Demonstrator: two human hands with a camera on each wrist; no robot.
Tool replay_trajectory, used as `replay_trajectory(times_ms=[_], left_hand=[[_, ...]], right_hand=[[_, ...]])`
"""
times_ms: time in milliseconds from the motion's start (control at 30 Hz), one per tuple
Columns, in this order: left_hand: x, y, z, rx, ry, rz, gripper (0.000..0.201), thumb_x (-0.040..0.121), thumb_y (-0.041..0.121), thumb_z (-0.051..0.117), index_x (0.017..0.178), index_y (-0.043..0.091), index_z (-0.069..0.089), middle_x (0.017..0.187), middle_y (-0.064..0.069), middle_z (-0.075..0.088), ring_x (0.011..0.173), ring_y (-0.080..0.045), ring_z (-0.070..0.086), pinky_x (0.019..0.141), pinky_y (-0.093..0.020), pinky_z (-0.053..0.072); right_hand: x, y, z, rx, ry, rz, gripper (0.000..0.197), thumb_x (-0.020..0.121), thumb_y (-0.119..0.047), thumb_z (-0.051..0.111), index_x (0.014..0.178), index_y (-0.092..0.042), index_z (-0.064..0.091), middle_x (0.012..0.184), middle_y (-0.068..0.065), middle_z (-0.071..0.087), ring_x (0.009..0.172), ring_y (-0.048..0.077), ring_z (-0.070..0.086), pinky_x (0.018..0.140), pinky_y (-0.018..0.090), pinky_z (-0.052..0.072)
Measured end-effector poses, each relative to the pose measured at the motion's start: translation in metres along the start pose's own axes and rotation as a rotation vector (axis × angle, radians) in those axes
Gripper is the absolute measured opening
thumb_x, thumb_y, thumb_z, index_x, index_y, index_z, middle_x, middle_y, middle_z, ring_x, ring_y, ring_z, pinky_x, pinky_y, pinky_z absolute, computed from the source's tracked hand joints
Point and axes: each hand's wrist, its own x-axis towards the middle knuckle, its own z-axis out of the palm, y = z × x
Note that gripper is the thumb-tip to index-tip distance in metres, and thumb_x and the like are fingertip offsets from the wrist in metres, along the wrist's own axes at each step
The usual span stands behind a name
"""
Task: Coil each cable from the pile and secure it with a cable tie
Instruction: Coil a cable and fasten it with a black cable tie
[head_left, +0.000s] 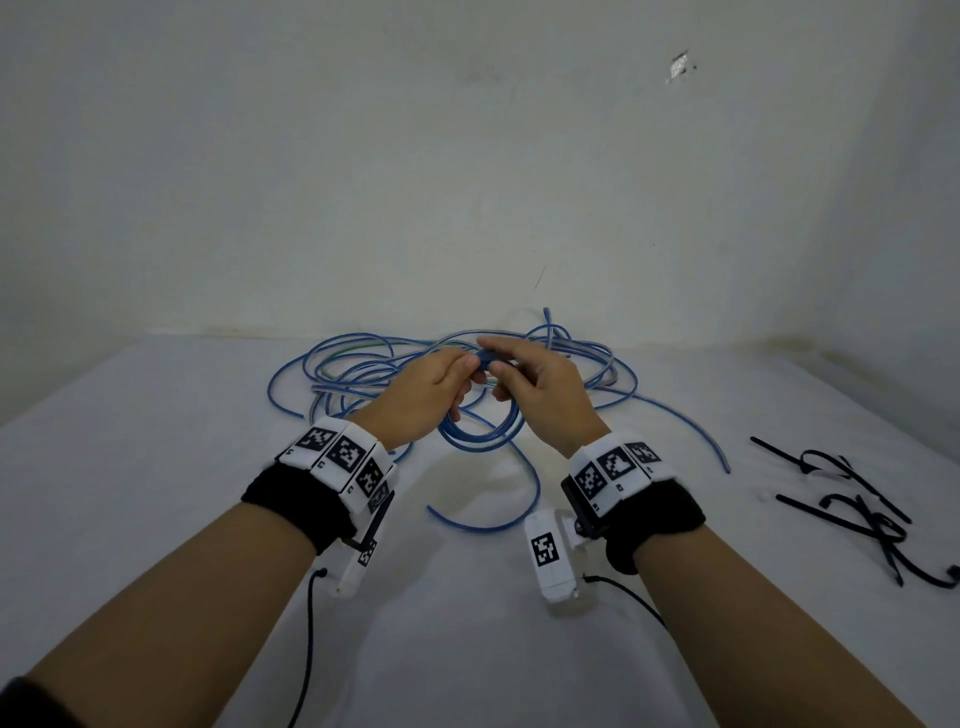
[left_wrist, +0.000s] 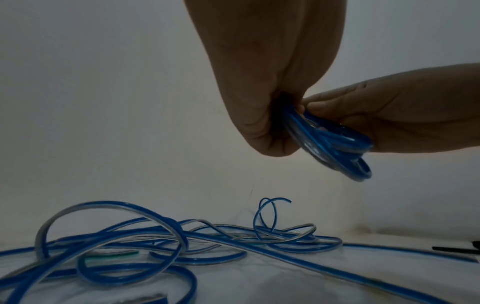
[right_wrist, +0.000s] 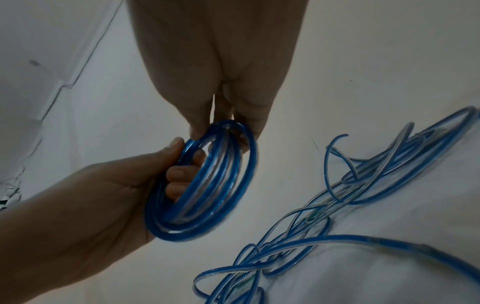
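You hold the blue coil (head_left: 480, 431) up over the table (head_left: 156, 467) with both hands, left hand (head_left: 431, 387) and right hand (head_left: 540, 387) curled tight on its top, and the black ties (head_left: 857, 499) lie off to your right, nearer your right hand

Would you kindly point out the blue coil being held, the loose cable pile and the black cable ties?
blue coil (right_wrist: 207, 185): right wrist view, on its wound strands.
loose cable pile (head_left: 363, 364): head view, on a strand left of the hands.
black cable ties (head_left: 852, 509): head view, on one tie's strap.
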Motion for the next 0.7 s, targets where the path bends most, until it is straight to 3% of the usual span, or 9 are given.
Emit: replay_trajectory(times_ms=[67, 133, 233, 433, 600, 700], left_hand=[[0.001, 0.003, 0.003, -0.048, -0.010, 0.006, 0.029, 0.102, 0.024, 0.033, 0.096, 0.009, 0.058, 0.067, 0.001, 0.046, 0.057, -0.007, 0.048, 0.065, -0.035, 0.051], [0.001, 0.005, 0.006, -0.115, -0.050, 0.012, 0.025, 0.102, 0.019, 0.033, 0.106, 0.005, 0.054, 0.070, -0.001, 0.045, 0.060, -0.005, 0.047, 0.063, -0.025, 0.049], [0.002, 0.006, 0.010, -0.179, -0.075, 0.001, 0.025, 0.101, 0.015, 0.034, 0.115, 0.002, 0.050, 0.073, -0.001, 0.044, 0.066, -0.009, 0.046, 0.067, -0.026, 0.051], [0.004, 0.006, 0.019, -0.129, 0.035, -0.010, 0.019, 0.101, 0.016, 0.038, 0.101, 0.005, 0.053, 0.070, -0.001, 0.044, 0.062, -0.011, 0.045, 0.066, -0.033, 0.052], [0.006, 0.011, 0.023, -0.212, 0.065, -0.055, 0.022, 0.099, 0.021, 0.042, 0.091, 0.008, 0.057, 0.064, -0.001, 0.044, 0.055, -0.007, 0.044, 0.057, -0.022, 0.050], [0.006, 0.017, 0.024, -0.356, 0.071, -0.116, 0.026, 0.100, 0.024, 0.041, 0.087, 0.008, 0.056, 0.061, 0.001, 0.038, 0.053, -0.008, 0.038, 0.050, -0.020, 0.043]], right_hand=[[0.001, 0.000, -0.002, 0.009, 0.072, 0.010, 0.023, 0.091, -0.002, 0.056, 0.109, -0.010, 0.067, 0.084, -0.001, 0.067, 0.060, 0.001, 0.060, 0.065, 0.015, 0.050], [0.002, 0.001, -0.005, 0.063, 0.131, 0.026, 0.017, 0.089, -0.001, 0.059, 0.100, -0.008, 0.069, 0.081, 0.001, 0.067, 0.060, 0.003, 0.062, 0.064, 0.018, 0.052], [0.001, 0.000, -0.009, 0.149, 0.150, 0.067, 0.014, 0.088, 0.002, 0.059, 0.095, -0.006, 0.068, 0.077, 0.003, 0.067, 0.061, 0.003, 0.064, 0.063, 0.016, 0.052], [-0.002, 0.001, -0.018, 0.219, 0.103, 0.101, 0.008, 0.089, -0.003, 0.060, 0.092, -0.003, 0.068, 0.081, 0.012, 0.069, 0.070, 0.021, 0.067, 0.073, 0.032, 0.058], [-0.003, 0.002, -0.020, 0.179, 0.164, 0.120, 0.007, 0.089, -0.002, 0.059, 0.088, 0.001, 0.065, 0.083, 0.015, 0.065, 0.073, 0.019, 0.062, 0.068, 0.025, 0.054], [-0.001, 0.006, -0.019, 0.146, 0.212, 0.140, 0.012, 0.090, -0.008, 0.059, 0.079, -0.011, 0.062, 0.085, 0.017, 0.066, 0.079, 0.024, 0.062, 0.077, 0.041, 0.055]])
